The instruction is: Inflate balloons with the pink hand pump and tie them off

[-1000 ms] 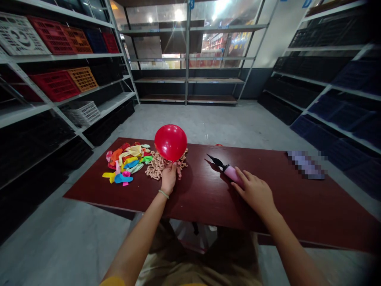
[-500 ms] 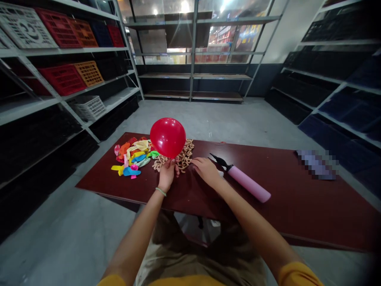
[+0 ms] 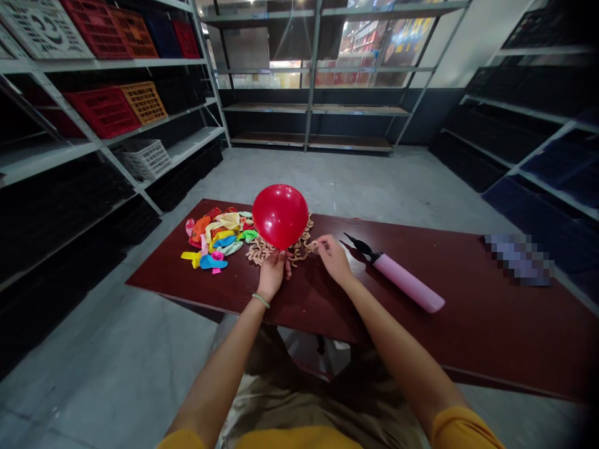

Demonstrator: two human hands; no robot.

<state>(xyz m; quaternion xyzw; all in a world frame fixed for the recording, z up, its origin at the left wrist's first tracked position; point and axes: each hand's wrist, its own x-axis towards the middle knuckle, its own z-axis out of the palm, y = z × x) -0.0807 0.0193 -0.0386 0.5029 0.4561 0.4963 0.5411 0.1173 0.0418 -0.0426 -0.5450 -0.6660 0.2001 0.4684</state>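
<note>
An inflated red balloon stands above the table, its neck pinched in my left hand. Behind and below it spreads a pile of tan, curled, string-like pieces, partly hidden by the balloon. At the pile's right edge, the fingertips of my right hand pinch one tan curled piece. To the left lie several flat balloons in mixed colours. A pink hand pump with a black nozzle rests to the right of my right hand.
The dark red-brown table is in front of me. A blurred-out flat item lies at its right end. Shelves with plastic crates line the left side. More metal racks stand at the back and on the right.
My right hand has gone from fingers stretched at the pile to a pinch on a tan curled piece. The left hand still holds the balloon. The camera view has shifted slightly.
</note>
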